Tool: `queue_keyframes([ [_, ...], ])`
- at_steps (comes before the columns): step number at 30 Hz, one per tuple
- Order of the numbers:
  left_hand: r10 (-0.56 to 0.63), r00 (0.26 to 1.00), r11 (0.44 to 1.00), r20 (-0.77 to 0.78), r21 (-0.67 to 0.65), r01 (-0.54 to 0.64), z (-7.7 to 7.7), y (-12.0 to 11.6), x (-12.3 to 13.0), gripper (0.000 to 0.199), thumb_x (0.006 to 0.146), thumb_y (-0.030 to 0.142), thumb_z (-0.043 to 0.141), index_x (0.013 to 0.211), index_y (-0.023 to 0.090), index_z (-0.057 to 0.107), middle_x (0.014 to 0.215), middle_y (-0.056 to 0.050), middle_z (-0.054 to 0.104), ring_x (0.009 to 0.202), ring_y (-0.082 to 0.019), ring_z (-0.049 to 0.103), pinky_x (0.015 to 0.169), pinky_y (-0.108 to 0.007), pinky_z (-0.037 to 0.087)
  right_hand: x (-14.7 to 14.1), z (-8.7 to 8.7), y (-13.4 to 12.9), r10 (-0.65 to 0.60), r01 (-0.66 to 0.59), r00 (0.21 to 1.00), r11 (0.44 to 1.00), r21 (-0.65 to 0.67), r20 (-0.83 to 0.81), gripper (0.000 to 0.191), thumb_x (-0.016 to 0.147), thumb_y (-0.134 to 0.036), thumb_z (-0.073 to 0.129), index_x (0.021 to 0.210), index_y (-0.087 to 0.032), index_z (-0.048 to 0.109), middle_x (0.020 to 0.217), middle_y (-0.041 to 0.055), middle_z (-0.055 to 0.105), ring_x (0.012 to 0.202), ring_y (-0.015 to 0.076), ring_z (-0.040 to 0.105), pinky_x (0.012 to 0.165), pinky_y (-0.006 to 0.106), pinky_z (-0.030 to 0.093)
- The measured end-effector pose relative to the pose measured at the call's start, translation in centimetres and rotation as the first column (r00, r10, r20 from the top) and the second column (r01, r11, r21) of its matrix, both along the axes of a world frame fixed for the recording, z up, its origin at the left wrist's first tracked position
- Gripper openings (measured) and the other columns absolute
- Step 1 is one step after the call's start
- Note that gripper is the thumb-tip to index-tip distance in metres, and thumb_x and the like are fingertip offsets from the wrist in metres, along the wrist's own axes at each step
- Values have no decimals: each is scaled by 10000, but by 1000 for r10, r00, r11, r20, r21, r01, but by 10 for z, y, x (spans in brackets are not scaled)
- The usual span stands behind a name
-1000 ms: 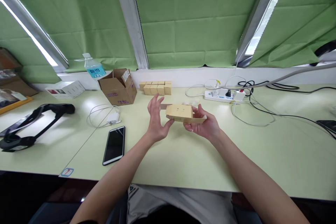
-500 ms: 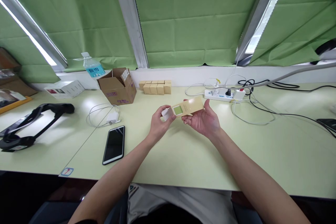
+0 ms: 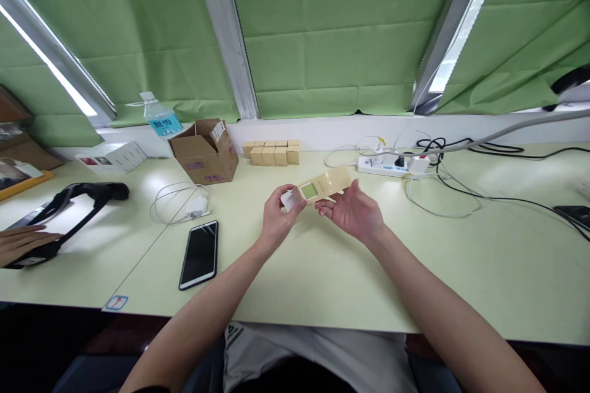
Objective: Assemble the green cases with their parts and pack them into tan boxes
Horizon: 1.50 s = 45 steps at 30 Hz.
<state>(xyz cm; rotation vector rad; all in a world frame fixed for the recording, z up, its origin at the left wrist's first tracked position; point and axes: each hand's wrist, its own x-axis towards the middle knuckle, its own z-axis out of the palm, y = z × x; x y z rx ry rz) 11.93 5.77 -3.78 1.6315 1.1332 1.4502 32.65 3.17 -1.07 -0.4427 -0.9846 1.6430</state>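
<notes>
Above the table in front of me is a small, unfolded-looking cardboard box [image 3: 329, 183], tan with a green square printed on it. White inner flaps show at its left end. My left hand [image 3: 280, 212] is closed on that end, thumb along the near edge. My right hand [image 3: 353, 210] is at the other end, its thumb up against the box and its fingers curled beneath. The box hides part of those fingers. Behind it, a cluster of small tan boxes [image 3: 275, 155] stands in rows by the wall.
An open brown carton [image 3: 209, 159] and a water bottle [image 3: 160, 116] stand at the back left. A phone [image 3: 199, 255] and a charger with cable [image 3: 197, 206] lie left. A power strip [image 3: 382, 165] with cables sits back right. Another person's hand [image 3: 25, 242] touches a black headset [image 3: 94, 193].
The box has tilted slightly, and my right hand has shifted a little left and down. Another person's hand has come in at the far left onto the headset.
</notes>
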Motion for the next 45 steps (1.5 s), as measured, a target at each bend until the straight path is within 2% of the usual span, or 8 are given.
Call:
queue_keyframes([
  [4, 22, 1000, 999, -5, -34, -23, -2, -5, 6, 481, 799, 548, 850, 1077, 201, 664, 1003, -61, 744, 803, -188, 671, 712, -304, 519, -13, -9, -4, -168, 165, 982, 986, 32, 91, 664, 723, -404, 987, 1178, -321, 511, 1014, -17, 741, 786, 189, 717, 693, 330, 523],
  [11, -3, 977, 998, -215, 62, 17, 0, -13, 8, 213, 961, 427, 687, 949, 215, 670, 925, -50, 776, 807, -185, 711, 721, -302, 531, -16, -20, 3, -366, 362, 891, 930, 65, 269, 632, 827, -617, 864, 1182, -303, 447, 872, -55, 683, 618, 127, 571, 581, 285, 454],
  [20, 188, 865, 942, -464, 336, -24, -5, -10, -2, 267, 1035, 348, 571, 796, 235, 535, 654, 19, 626, 541, -141, 562, 551, -280, 377, -10, -25, -1, -438, 270, 734, 889, 369, 520, 920, 782, -469, 915, 1579, -349, 471, 1591, 112, 503, 1013, 224, 628, 794, 387, 614],
  [24, 172, 890, 869, -422, 491, 65, -2, -9, -4, 107, 1012, 313, 632, 1032, 212, 661, 967, -84, 773, 871, -218, 719, 706, -323, 556, -8, -20, 0, -406, 259, 765, 905, 338, 501, 840, 813, -494, 899, 1537, -310, 514, 1535, 133, 576, 1251, 304, 622, 936, 452, 624],
  [27, 0, 922, 811, -388, 539, 227, 1, -8, -6, 427, 1026, 275, 619, 1445, 215, 569, 1472, -184, 670, 1191, -257, 698, 849, -368, 631, -8, -19, 5, -395, 291, 816, 911, 292, 423, 802, 812, -522, 901, 1474, -306, 502, 1509, 136, 615, 1245, 291, 674, 1001, 456, 615],
  [32, -131, 889, 813, -438, 466, 349, 2, -7, -8, 456, 1066, 186, 505, 1514, 265, 552, 1643, -179, 545, 1161, -217, 744, 797, -315, 649, -12, -23, 4, -420, 360, 809, 907, 218, 411, 974, 801, -491, 916, 1545, -375, 300, 1422, 114, 658, 974, 205, 753, 865, 395, 636],
  [38, -82, 921, 841, -381, 469, 269, -5, -6, -3, 369, 1038, 203, 591, 1406, 231, 594, 1561, -191, 622, 1256, -253, 740, 765, -301, 657, -19, -21, -7, -521, 322, 704, 840, 438, 482, 379, 969, -481, 751, 1325, -364, 695, 1637, 96, 466, 885, 185, 695, 730, 371, 620],
  [45, 120, 949, 732, -291, 672, 114, -15, 1, -5, 60, 1050, 249, 570, 1063, 226, 624, 1366, -174, 753, 1187, -255, 763, 872, -413, 666, -15, -12, -9, -432, 293, 815, 882, 368, 386, 392, 921, -555, 796, 1233, -319, 784, 1628, 105, 497, 1437, 342, 548, 932, 432, 639],
])
